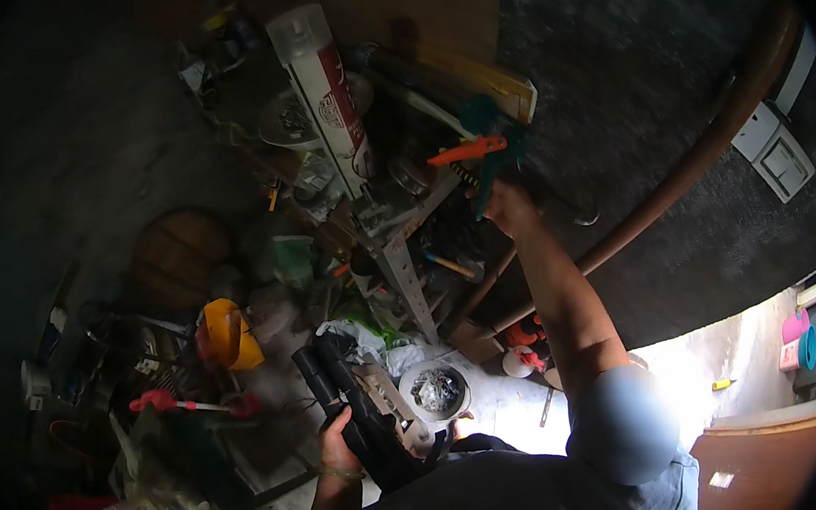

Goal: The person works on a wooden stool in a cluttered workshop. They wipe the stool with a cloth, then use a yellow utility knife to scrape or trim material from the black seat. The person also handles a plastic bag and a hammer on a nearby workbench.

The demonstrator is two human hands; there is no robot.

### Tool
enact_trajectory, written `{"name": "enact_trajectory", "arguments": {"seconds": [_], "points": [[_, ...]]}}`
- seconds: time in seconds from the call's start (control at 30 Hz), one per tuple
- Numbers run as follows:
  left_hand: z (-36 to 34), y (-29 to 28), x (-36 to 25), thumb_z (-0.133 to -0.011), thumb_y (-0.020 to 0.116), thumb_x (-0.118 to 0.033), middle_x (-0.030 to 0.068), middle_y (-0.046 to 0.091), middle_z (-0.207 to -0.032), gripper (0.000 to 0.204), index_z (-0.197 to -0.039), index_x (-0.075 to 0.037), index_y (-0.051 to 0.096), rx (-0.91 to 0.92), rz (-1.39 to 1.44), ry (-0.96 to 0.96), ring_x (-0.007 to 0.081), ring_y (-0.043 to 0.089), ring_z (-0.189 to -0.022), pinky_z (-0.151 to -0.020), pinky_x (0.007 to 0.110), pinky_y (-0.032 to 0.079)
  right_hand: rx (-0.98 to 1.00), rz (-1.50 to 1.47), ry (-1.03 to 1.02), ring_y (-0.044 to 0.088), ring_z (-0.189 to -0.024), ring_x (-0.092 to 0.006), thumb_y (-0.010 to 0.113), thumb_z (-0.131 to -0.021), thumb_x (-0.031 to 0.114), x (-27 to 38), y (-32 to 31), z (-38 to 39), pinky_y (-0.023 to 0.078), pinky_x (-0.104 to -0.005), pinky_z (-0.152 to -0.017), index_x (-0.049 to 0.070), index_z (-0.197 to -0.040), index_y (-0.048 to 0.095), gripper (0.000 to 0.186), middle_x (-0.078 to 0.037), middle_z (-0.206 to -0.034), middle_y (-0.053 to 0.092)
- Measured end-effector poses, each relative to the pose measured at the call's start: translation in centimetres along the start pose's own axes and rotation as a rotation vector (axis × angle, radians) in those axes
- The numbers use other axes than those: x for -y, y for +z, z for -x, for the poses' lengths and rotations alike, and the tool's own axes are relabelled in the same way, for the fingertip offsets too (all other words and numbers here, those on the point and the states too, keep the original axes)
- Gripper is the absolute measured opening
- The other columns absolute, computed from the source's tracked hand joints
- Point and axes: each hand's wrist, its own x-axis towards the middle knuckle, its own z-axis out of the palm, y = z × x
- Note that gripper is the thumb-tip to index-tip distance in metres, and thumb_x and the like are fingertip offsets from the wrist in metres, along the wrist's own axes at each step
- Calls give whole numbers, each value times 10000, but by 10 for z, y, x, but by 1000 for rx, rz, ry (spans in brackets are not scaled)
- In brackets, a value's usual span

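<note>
My right hand (508,208) is stretched far forward, its fingers closed around the teal part of a hand tool (470,151) with an orange arm and a dark coil. The tool's far end blends into dark teal things behind it, so its exact kind is unclear. Close to my body, my left hand (339,444) grips a long black object (357,412) with two tube-like parts at its upper end; its kind cannot be made out. Beside that object stands a round pale container (434,391) with small metal pieces inside. Beyond, a white and red spray can (325,103) stands on a cluttered rack.
The metal rack's angled post (409,285) rises between my arms. A brown pipe (662,191) curves along the dark wall at right, near a white wall switch (777,155). At left lie a yellow scoop-like container (232,333), a red-handled tool (188,403) and a crumpled plastic bag (170,504).
</note>
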Motion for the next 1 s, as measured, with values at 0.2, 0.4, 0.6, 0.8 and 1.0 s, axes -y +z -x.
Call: {"name": "enact_trajectory", "arguments": {"seconds": [0.2,0.4,0.6,0.8,1.0], "points": [[-7,-5,12,-881,531,-255,116,647,-930,301,-1066,-27,594,-17,22,0,272,631,-843,-793,390,508,44,19,-106,570,-653,-174,543,-916,153,12,9,5,441,-324,-568,63,-1027,555,143,-69,-802,597],[-10,-3,19,-883,529,-254,123,649,-948,304,-1073,-25,594,-42,38,32,280,633,-853,-801,406,511,51,169,-173,510,-554,-143,533,-912,142,9,11,18,393,-284,-520,35,-873,586,126,-43,-644,533],[-10,13,19,-883,523,-239,122,653,-960,293,-1078,-33,596,-1,58,15,286,637,-864,-807,427,518,-8,338,-303,476,-544,-104,491,-924,108,-3,10,29,362,-254,-508,3,-858,595,162,-29,-624,509],[-10,13,17,-881,520,-236,113,656,-952,296,-1081,-32,598,11,69,5,284,638,-863,-803,423,521,-8,391,-368,444,-549,-77,484,-949,107,-10,24,49,351,-244,-512,-11,-919,608,174,-21,-656,510],[-11,16,13,-882,517,-237,114,657,-954,283,-1064,-38,604,22,76,11,284,638,-855,-798,426,521,-98,429,-382,466,-572,-77,480,-954,74,-22,19,65,373,-220,-541,-34,-1131,581,230,-28,-737,560]]}}
